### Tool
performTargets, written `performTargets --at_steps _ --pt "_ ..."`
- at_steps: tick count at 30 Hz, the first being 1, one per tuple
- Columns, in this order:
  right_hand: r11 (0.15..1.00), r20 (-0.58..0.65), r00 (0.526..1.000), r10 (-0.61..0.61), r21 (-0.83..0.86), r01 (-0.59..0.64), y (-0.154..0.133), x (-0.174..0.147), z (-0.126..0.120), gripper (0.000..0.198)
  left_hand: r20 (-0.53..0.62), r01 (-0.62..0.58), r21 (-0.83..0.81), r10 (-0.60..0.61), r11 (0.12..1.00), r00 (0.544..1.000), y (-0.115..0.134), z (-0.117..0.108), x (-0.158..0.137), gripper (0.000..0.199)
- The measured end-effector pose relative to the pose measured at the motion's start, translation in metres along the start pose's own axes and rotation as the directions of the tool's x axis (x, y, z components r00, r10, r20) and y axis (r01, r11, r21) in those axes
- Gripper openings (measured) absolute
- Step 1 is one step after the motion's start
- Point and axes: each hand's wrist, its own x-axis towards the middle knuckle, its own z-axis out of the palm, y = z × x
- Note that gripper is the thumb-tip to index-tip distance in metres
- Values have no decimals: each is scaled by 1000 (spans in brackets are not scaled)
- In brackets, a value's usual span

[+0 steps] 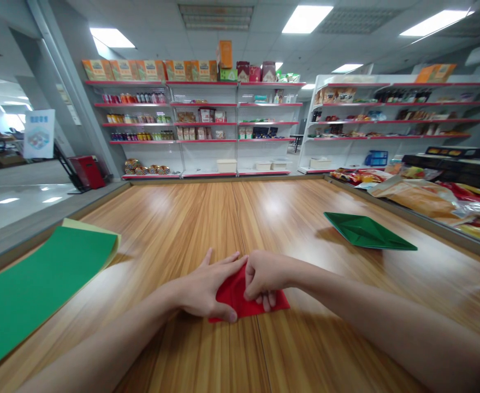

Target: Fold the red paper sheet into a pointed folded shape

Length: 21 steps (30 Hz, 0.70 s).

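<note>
A folded sheet of red paper (233,292) lies on the wood-grain table, partly covered by both hands. My left hand (207,284) is open on its left side, fingers spread and pointing away from me, the thumb near the paper's front edge. My right hand (264,281) presses on the paper's right part with its fingers curled in. I see nothing inside that hand. To the right sits a green folded paper boat (365,229), touched by neither hand.
At the left lie large green paper sheets (47,284) with a pale yellow sheet beneath, their far end curling up. Snack packages (424,199) crowd the right beyond the table's raised rim. Stocked shelves (207,123) stand behind the table (182,218).
</note>
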Motion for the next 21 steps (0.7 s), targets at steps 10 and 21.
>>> performTargets --at_steps 10,21 --pt "998 -9 998 68 4 -68 -1 -1 -8 15 9 12 13 -13 1000 1000 -1 -1 0 108" --pt "995 -47 994 100 -12 -101 4 -1 -24 13 19 25 13 -25 1000 1000 -1 -1 0 106"
